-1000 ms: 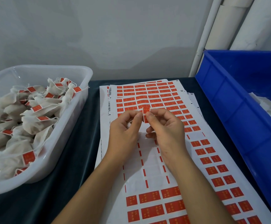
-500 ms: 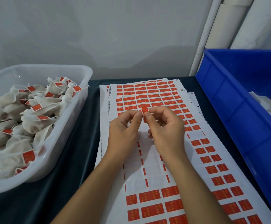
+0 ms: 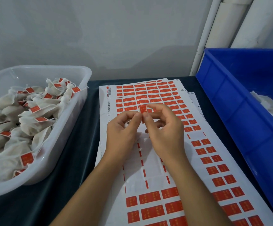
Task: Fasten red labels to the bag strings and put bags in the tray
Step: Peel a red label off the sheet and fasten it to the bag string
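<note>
hands barely moved; both hands' fingers (image 3: 146,117) pinching red label (image 3: 143,109) over label sheets (image 3: 150,167); tray (image 3: 64,144) left, blue bin (image 3: 240,111) right.

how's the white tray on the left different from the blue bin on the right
The white tray is translucent with rounded corners; the blue bin is opaque and squarer. The white tray holds bags bearing red labels; the blue bin's white contents show none. Both sit on the dark table.

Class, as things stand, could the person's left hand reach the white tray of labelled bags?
Probably yes: the white tray sits open-topped just beside the left hand, with bare cloth between. But that hand and the right hand are pinching a red label.
</note>
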A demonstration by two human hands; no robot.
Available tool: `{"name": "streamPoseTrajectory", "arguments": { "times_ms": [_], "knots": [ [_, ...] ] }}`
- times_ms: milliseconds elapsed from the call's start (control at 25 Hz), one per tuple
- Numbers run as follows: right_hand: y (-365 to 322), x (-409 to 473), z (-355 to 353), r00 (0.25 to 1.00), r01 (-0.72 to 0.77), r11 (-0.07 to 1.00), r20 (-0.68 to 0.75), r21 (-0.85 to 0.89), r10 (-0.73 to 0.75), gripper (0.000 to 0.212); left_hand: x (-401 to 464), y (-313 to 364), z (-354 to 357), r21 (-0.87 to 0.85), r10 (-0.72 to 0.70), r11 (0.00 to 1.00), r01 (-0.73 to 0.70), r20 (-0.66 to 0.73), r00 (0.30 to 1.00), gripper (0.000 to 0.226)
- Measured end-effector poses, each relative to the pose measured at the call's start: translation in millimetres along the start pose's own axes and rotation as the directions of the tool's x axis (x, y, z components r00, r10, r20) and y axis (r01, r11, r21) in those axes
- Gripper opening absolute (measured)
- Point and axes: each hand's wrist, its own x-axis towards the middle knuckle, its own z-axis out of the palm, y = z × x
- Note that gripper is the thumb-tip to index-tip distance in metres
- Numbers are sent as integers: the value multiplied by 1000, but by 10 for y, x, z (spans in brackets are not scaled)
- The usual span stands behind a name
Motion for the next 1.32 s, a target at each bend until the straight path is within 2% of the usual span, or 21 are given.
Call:
{"name": "streamPoseTrajectory", "arguments": {
  "times_ms": [120,200,280,440,520,680,960,1320],
  "knots": [
    [-29,32,-30,983,-183,949,78,255,169,23,1,15,-6,-65,-72,995,70,-36,997,18],
    [-43,66,-62,972,-237,916,91,324,219,21,3,25,-6,-120,-117,987,111,-41,992,17],
    [-46,80,-71,972,-237,920,81,313,222,21,6,35,-11,-156,-140,979,134,-32,990,16],
    [-13,47,-42,982,-175,969,98,178,159,25,6,34,-16,-146,-122,982,117,-27,992,16],
    [-13,29,-31,980,-145,979,157,143,122,24,10,30,-18,-140,-110,985,105,-29,993,15],
    [-10,18,-6,953,-195,973,259,124,158,12,14,27,-20,-161,-105,982,100,-23,994,15],
    [6,22,-22,972,-154,981,197,116,129,10,14,37,-14,-137,-99,986,94,-28,995,15],
    [2,24,-27,973,-146,983,198,114,121,10,3,39,-8,-132,-89,988,84,-36,995,16]
  ]
}}
